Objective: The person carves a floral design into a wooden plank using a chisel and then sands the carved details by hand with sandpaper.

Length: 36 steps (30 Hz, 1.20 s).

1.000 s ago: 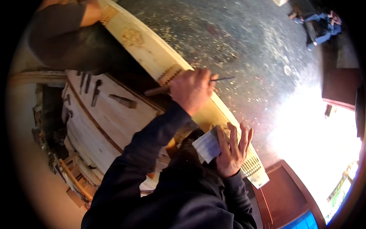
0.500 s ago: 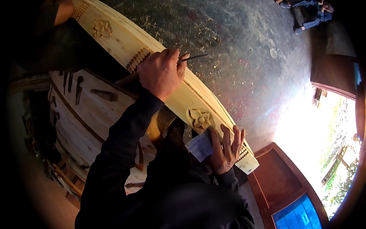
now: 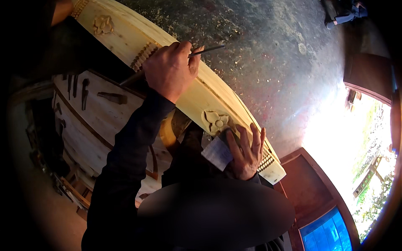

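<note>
My left hand (image 3: 171, 72) is closed round a tool with a thin dark shaft (image 3: 213, 48) and a wooden handle (image 3: 132, 79), over a long pale carved board (image 3: 197, 96) running diagonally. Beside it is a beaded carved band (image 3: 143, 55). My right hand (image 3: 247, 154) grips a pale folded sheet (image 3: 215, 154) near the board's lower end, its long fingers reaching onto the wood just below a carved flower (image 3: 218, 123). A second flower (image 3: 102, 25) sits toward the board's upper end.
Several dark tools (image 3: 83, 94) lie on a pale wooden surface at left. Another person's limb (image 3: 60, 11) is at top left; a seated person (image 3: 347, 14) is at top right. A brown cabinet door with blue pane (image 3: 305, 184) stands beside the bright doorway (image 3: 368, 154) over a speckled floor (image 3: 276, 75).
The view has shifted, so board and hands appear higher, the left hand also further left. The lower flower, partly covered a second ago, now shows above my right hand and sheet.
</note>
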Each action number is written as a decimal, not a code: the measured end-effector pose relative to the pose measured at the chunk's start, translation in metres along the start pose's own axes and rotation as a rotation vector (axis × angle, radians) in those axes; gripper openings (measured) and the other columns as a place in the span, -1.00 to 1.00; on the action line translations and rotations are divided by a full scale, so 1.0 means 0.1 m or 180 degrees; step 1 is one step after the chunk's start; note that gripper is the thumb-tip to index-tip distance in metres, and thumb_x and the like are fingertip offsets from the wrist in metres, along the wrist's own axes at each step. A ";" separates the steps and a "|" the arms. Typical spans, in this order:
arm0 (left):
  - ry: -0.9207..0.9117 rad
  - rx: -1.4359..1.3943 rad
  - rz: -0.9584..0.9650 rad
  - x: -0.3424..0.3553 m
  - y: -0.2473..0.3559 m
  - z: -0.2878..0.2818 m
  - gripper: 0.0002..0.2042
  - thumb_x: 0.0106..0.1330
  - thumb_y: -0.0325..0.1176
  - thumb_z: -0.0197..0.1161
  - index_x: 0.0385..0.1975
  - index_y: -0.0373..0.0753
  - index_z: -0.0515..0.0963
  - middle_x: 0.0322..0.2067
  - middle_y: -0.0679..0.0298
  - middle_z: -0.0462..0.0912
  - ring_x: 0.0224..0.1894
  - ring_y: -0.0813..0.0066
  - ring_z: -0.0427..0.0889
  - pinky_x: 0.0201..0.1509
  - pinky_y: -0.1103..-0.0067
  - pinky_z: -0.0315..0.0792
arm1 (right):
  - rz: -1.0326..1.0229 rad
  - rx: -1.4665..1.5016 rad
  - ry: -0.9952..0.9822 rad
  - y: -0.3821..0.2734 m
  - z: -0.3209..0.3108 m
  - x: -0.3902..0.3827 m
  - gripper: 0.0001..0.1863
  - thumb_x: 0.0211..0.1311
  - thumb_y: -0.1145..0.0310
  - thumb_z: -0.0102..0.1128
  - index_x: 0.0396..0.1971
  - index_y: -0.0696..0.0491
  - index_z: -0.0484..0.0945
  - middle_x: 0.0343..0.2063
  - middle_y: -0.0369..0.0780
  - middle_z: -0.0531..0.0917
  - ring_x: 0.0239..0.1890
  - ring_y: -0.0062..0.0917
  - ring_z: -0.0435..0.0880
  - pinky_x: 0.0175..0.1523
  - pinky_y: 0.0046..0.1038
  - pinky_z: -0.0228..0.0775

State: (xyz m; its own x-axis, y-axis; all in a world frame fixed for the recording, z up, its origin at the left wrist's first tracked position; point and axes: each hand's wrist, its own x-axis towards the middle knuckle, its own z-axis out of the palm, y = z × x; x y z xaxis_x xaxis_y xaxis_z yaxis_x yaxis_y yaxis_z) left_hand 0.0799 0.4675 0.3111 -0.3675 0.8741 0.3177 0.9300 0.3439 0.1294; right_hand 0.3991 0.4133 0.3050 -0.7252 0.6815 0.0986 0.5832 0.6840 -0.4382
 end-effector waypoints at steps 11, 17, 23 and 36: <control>0.0005 0.0077 -0.0001 0.01 -0.01 0.01 -0.79 0.43 -0.10 0.50 -0.28 -0.09 0.75 -0.42 0.30 0.81 -0.40 0.21 0.81 -0.39 0.31 0.57 | 0.0079 0.0106 -0.0037 -0.03 -0.02 0.10 -0.52 0.34 0.43 0.27 0.24 -0.15 0.79 0.34 -0.21 0.67 0.58 -0.12 0.43 0.66 0.37 0.17; 0.0016 0.0009 -0.0034 0.01 0.01 0.02 -0.81 0.44 -0.12 0.49 -0.28 -0.08 0.74 -0.42 0.32 0.81 -0.40 0.21 0.81 -0.39 0.31 0.57 | 0.0025 0.0003 0.0137 0.12 -0.03 -0.15 -0.50 0.32 0.44 0.31 0.25 -0.18 0.79 0.32 -0.22 0.68 0.58 -0.14 0.42 0.63 0.36 0.24; -0.0060 0.0089 -0.0047 0.00 0.02 0.00 -0.82 0.44 -0.13 0.48 -0.28 -0.08 0.74 -0.42 0.34 0.82 -0.39 0.22 0.81 -0.37 0.32 0.57 | 0.0036 0.0086 0.0122 0.12 -0.13 0.22 -0.38 0.19 0.53 0.31 0.27 -0.26 0.77 0.33 -0.20 0.66 0.56 -0.11 0.43 0.63 0.34 0.23; -0.0091 0.0187 -0.0005 -0.02 0.04 -0.02 -0.76 0.44 -0.08 0.47 -0.36 -0.07 0.68 -0.47 0.27 0.74 -0.41 0.12 0.75 -0.38 0.23 0.56 | -0.0357 0.0378 -0.0328 0.27 -0.16 0.48 -0.40 0.20 0.38 0.28 0.31 -0.08 0.75 0.39 -0.18 0.64 0.55 -0.06 0.46 0.66 0.38 0.16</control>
State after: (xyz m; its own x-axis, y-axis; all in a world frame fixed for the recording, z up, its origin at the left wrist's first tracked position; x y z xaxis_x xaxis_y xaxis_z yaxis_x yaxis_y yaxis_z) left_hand 0.0845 0.4663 0.3129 -0.3695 0.8826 0.2905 0.9284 0.3641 0.0744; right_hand 0.3862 0.4682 0.3124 -0.8204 0.5682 0.0635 0.4536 0.7145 -0.5327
